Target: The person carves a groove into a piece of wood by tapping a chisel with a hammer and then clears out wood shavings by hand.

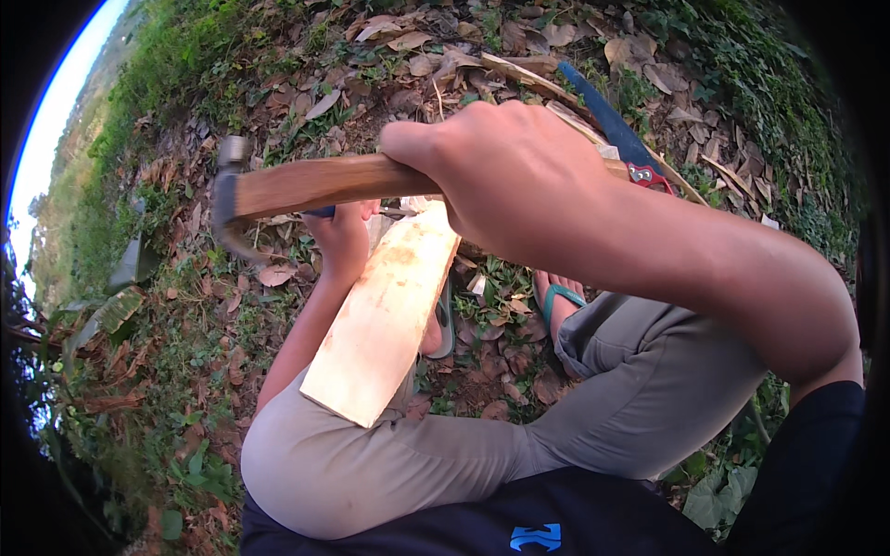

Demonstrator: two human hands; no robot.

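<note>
My right hand (519, 171) is wrapped round the wooden handle of a claw hammer (311, 183), raised in front of me with its metal head at the left. Below the hammer, a pale wooden board (380, 310) slopes from my left thigh toward the ground. At its far end, my left hand (339, 239) is closed round a dark-blue-handled tool (321, 212). A thin metal shaft runs from it toward the board's rough-cut end; the hammer and my right hand partly cover that area, so the tool's tip and exact kind are hidden.
A handsaw (607, 116) with a blue blade and red grip part lies beyond my right hand, beside long wood strips (528, 76). Dry leaves (408, 42) and green plants cover the ground. My sandalled foot (559, 301) rests below my right forearm.
</note>
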